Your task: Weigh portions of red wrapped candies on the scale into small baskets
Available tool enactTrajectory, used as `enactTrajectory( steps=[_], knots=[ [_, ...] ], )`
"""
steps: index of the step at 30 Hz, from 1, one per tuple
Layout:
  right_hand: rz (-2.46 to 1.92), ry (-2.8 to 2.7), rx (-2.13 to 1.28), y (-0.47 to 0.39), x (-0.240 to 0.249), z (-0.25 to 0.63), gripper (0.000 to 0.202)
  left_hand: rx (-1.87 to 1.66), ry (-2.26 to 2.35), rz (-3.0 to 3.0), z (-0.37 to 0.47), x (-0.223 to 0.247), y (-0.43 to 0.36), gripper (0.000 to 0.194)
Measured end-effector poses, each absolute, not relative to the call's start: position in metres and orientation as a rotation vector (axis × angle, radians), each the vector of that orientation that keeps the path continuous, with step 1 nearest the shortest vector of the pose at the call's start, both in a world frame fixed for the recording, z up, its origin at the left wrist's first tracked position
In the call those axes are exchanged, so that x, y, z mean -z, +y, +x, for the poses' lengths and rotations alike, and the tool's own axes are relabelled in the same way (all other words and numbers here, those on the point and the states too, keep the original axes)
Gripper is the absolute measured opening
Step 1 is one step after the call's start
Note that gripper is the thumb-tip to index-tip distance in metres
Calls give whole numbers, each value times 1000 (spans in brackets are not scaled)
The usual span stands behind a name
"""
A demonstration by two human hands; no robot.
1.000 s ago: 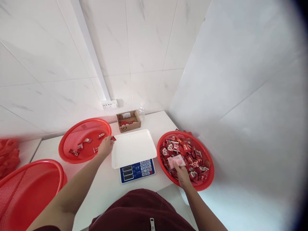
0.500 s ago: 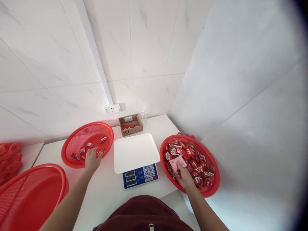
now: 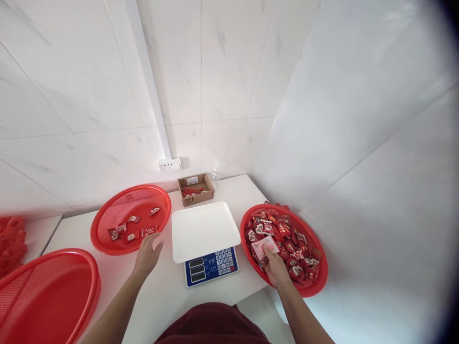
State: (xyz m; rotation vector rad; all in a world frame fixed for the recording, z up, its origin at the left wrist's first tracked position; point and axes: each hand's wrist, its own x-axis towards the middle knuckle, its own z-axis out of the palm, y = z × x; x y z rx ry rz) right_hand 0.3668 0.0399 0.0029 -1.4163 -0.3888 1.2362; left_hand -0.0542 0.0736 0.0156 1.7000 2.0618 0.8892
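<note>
My left hand (image 3: 147, 254) is just off the near right rim of the back-left red basket (image 3: 107, 210), thumb apart from the fingers and nothing visible in it. A few small red wrapped candies (image 3: 132, 236) lie spread on that basket's floor. My right hand (image 3: 276, 268) grips a flat pink-and-white packet (image 3: 263, 246) between thumb and fingers. It is over the right-hand red basket (image 3: 322, 282), which is heaped with red wrapped candies (image 3: 299, 253).
A digital scale with a white tray (image 3: 204, 229) and blue keypad (image 3: 211, 268) stands between the two baskets. Behind it is a cardboard box (image 3: 196, 197) with red pieces inside. Another red basket (image 3: 91, 286) stands front left, near red bundled material (image 3: 12, 243). Tiled walls close off the back and right.
My left hand has drawn out of the back-left basket toward me and to the right. My right hand keeps the pink packet in nearly the same place. The view has shifted slightly.
</note>
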Motion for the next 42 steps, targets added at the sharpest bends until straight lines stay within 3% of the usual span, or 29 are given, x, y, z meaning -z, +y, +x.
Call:
enactTrajectory(
  steps=[7,14,20,28,33,38,42],
  knots=[
    [-1761,-505,-873,24,4,379,41,-774,1876,1817,-41,-2,60,34],
    [-2353,-935,-588,8,-19,403,51,-675,1722,1977,-25,0,56,30],
    [-2356,-1482,-648,2,-27,418,31,-633,1688,1980,-9,-1,56,30],
    [-2090,-1534,-874,5,-13,422,6,-530,1769,1940,29,-9,49,34],
    [-1672,-1354,-1204,16,-10,440,25,-502,1796,1943,59,-17,50,34],
    [-2055,-1520,-594,35,-1,481,43,-513,1823,1913,88,-20,48,35],
    [-2298,-1755,-530,44,16,492,64,-570,1833,1905,111,-17,41,31]
  ],
)
